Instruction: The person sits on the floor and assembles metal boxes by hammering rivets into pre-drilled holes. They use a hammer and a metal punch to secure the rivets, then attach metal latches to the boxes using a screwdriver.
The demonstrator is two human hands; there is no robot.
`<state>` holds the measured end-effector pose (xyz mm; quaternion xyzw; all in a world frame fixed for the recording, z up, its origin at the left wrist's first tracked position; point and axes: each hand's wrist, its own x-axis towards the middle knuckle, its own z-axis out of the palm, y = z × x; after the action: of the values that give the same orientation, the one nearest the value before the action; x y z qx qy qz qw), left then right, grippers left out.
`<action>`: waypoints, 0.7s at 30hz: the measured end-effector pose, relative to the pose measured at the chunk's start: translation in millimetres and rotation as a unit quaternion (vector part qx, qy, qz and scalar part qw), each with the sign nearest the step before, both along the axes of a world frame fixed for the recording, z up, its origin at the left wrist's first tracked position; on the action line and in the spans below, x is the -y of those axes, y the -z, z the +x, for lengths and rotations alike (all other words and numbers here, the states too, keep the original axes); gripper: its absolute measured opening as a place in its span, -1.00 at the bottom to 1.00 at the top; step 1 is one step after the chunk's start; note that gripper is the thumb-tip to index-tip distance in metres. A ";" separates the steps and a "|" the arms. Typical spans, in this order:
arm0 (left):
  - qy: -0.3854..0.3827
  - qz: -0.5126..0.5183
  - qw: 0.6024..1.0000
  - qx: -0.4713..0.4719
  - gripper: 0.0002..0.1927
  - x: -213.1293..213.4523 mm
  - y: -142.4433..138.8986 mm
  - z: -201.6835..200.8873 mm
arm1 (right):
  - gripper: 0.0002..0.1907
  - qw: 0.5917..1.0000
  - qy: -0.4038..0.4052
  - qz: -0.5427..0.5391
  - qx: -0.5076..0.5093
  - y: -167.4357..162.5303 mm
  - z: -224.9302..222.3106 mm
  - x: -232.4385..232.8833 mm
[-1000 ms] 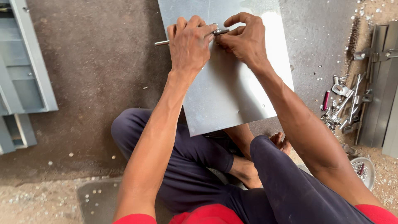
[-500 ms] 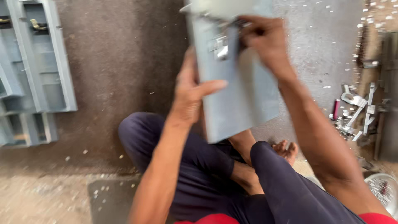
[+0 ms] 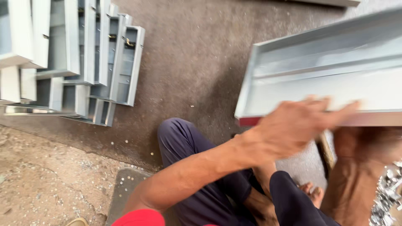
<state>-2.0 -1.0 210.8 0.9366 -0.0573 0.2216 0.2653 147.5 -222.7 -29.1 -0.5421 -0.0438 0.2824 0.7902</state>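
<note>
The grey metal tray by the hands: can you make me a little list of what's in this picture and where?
Tray: grey metal tray, open side showing, lifted in front of the person
Left hand: left hand, blurred, reaching across the tray's near edge
Right hand: right hand, under the tray; grip hidden
Legs: dark trousers, person sitting on the floor
Far left: stacked grey metal boxes
Bottom right: pile of small shiny metal parts

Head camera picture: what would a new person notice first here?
First, the grey metal tray at upper right, its open side showing. The blurred left hand reaches across its near edge; the right forearm rises beneath it, its hand hidden. At upper left, a stack of similar grey trays lies on the dark floor.
</note>
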 end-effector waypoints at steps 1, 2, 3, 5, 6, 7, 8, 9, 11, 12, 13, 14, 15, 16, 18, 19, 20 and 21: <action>-0.009 0.000 0.999 -0.051 -0.39 -5.3 20.0 -8.5 | -0.60 0.998 -0.007 0.059 -0.020 3.9 3.7 -9.6; -0.016 0.001 0.995 -0.100 -0.43 -13.1 38.9 -16.4 | -0.60 0.991 -0.022 0.123 -0.046 4.7 -0.1 -21.8; -0.020 0.010 0.988 -0.153 -0.39 -19.1 53.6 -24.1 | -0.64 0.975 -0.038 0.204 -0.082 0.3 -2.9 -34.5; -0.050 0.052 0.989 -0.129 -0.37 -27.7 70.4 -43.3 | -0.65 0.927 -0.058 0.325 -0.180 -11.8 -24.3 -63.6; -0.068 0.087 0.993 -0.049 -0.39 -31.4 73.6 -54.6 | -0.63 0.897 -0.055 0.368 -0.238 -19.3 -36.0 -77.6; -0.081 0.117 0.989 0.032 -0.40 -31.0 75.3 -64.4 | -0.61 0.864 -0.047 0.407 -0.294 -27.3 -48.4 -89.6; -0.069 0.079 0.993 0.049 -0.45 -28.7 76.9 -83.4 | -0.59 0.826 -0.037 0.442 -0.349 -36.0 -60.2 -97.3; -0.058 0.041 0.995 0.067 -0.49 -26.8 82.1 -97.9 | -0.57 0.782 -0.028 0.476 -0.401 -44.9 -69.0 -103.3; -0.084 -0.268 0.959 0.036 -0.65 1.3 101.8 -125.6 | -0.47 0.787 0.027 0.427 -0.445 -61.8 -82.3 -112.4; -0.113 -0.467 0.877 0.004 -0.74 7.5 123.1 -121.6 | -0.39 0.831 0.069 0.333 -0.440 -71.3 -83.9 -113.5; -0.140 -0.640 0.755 -0.033 -0.82 12.5 147.3 -116.3 | -0.31 0.862 0.108 0.238 -0.434 -79.5 -85.9 -116.4; -0.161 -0.786 0.593 -0.072 -0.86 20.8 170.6 -112.0 | -0.29 0.869 0.102 0.243 -0.419 -87.4 -87.5 -118.2; -0.131 -0.847 0.513 -0.055 -0.77 28.2 194.8 -102.1 | -0.27 0.874 0.089 0.240 -0.412 -95.3 -89.0 -118.2; -0.102 -0.894 0.436 -0.034 -0.68 20.1 219.5 -84.5 | -0.25 0.878 0.070 0.244 -0.405 -100.9 -91.3 -122.1; -0.080 -0.944 0.318 0.033 -0.70 18.1 252.9 -53.1 | -0.27 0.863 0.074 0.265 -0.422 -110.1 -96.2 -124.9; -0.086 -0.946 0.310 0.037 -0.70 16.9 261.6 -44.3 | -0.27 0.853 0.073 0.278 -0.435 -112.3 -99.7 -126.6; -0.089 -0.948 0.301 0.044 -0.69 15.5 263.0 -31.9 | -0.29 0.852 0.067 0.281 -0.437 -113.7 -101.3 -126.3; -0.096 -0.950 0.291 0.052 -0.68 15.2 263.0 -24.1 | -0.31 0.850 0.062 0.285 -0.438 -113.3 -102.9 -126.8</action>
<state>-26.1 -16.3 -52.2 0.0141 0.2703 0.1934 0.9430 44.6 -95.9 84.2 -0.1143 0.2619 0.4164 0.8631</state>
